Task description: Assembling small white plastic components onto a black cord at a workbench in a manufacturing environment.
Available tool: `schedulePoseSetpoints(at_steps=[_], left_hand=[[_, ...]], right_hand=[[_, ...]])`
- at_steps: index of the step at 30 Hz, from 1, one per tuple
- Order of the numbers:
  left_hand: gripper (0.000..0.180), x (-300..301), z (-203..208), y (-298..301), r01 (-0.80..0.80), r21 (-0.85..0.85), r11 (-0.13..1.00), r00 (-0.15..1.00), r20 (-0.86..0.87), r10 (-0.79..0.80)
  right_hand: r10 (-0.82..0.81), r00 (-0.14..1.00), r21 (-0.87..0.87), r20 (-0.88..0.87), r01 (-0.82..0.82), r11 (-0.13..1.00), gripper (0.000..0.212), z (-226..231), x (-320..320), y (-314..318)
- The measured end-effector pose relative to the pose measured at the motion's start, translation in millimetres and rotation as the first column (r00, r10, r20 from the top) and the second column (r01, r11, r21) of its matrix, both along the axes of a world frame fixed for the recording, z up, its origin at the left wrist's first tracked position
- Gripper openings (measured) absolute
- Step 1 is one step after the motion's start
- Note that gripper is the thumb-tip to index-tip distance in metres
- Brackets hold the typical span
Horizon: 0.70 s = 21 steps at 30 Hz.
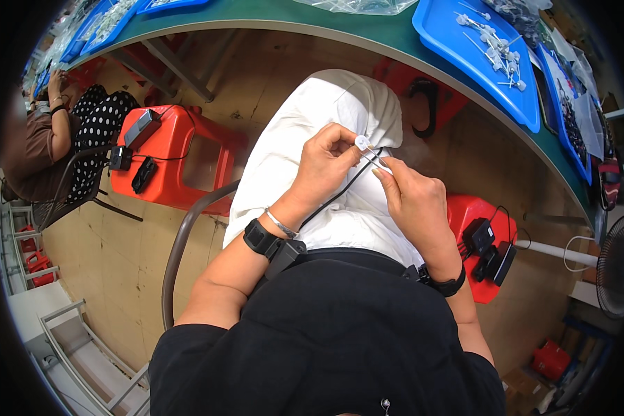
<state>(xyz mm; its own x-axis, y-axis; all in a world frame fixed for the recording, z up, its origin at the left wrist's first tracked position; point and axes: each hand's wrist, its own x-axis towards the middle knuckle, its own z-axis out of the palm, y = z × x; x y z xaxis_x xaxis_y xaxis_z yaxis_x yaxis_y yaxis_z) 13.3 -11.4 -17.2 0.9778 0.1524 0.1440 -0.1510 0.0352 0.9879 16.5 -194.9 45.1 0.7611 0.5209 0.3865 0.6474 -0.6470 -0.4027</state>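
Above my lap, my left hand [331,161] pinches a small white plastic piece [362,142] with a round head between thumb and fingertips. My right hand [417,201] is closed on the near end of a thin, pale rod-like part [376,159], which runs up toward the white piece. Whether the two are joined I cannot make out. Both hands are close together over the white trousers [277,173]. A black cord [338,194] passes across the trousers beneath them.
Ahead curves the edge of a green table [388,35]. A blue tray [445,48] there holds several white pieces with thin stems [496,48]. Red stools with black devices [142,177] [475,215] flank me. Another person [45,145] sits at the left; a fan [613,267] stands right.
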Motion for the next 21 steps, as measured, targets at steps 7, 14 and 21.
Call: schedulePoseSetpoints(at_steps=[7,14,21], left_hand=[[0.009,-1.4,2.5,-0.4,0.004,-0.012,1.000,1.000,-0.029,-0.004],[0.007,-1.9,1.4,0.1,0.042,-0.070,0.997,0.998,-0.043,-0.045],[0.006,-3.0,-0.1,1.4,0.124,-0.114,0.986,0.988,-0.076,-0.134]], right_hand=[[0.013,1.000,-0.030,-0.014,-0.013,0.999,0.022,4.9,-1.6,0.0],[0.024,0.999,-0.051,-0.029,-0.026,0.998,0.022,7.1,-2.2,-1.5],[0.008,0.983,-0.070,-0.183,-0.022,0.997,0.022,15.5,-5.3,-2.9]])
